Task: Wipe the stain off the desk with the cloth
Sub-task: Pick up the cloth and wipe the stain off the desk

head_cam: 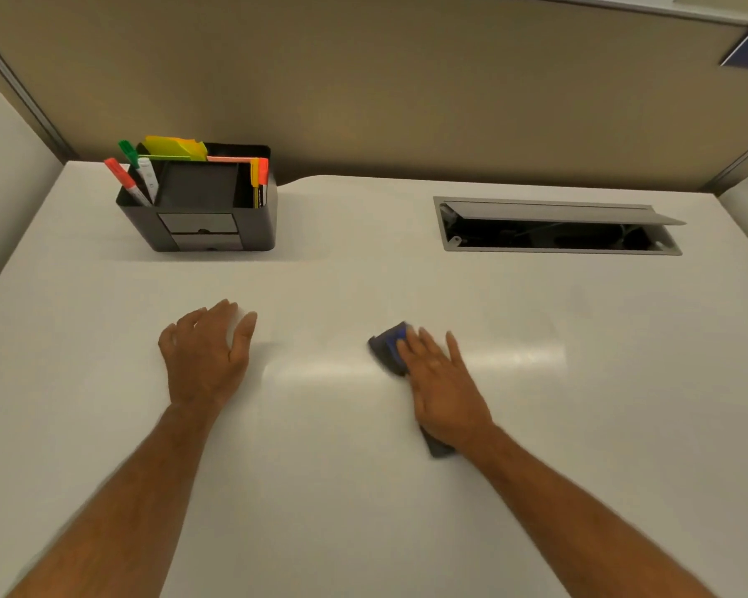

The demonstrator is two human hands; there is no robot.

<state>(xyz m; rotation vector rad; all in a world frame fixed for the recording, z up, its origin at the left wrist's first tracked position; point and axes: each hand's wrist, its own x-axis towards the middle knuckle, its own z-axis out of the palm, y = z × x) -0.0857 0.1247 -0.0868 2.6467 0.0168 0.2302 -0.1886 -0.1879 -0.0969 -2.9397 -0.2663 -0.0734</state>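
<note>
The right hand (439, 381) lies flat with its fingers spread, palm pressing down on the cloth (390, 344), not gripping it. The dark blue-grey cloth sticks out past the fingertips toward 11 o'clock and again from under the wrist toward 5 o'clock, so its long axis runs along the hand from 11 to 5. It lies on the white desk (342, 489), just right of centre; no stain can be made out on the surface. The left hand (208, 360), at 9 o'clock from the cloth and well apart from it, rests on the desk with fingers loosely curled and slightly apart, holding nothing. At 11 o'clock near the far edge stands a black organiser (199, 213): markers with orange, green and white bodies lean in its left compartment, yellow notes sit at the back, more pens stand in the right slot. At 1 o'clock a cable hatch (558, 228) sits with its lid raised.
</note>
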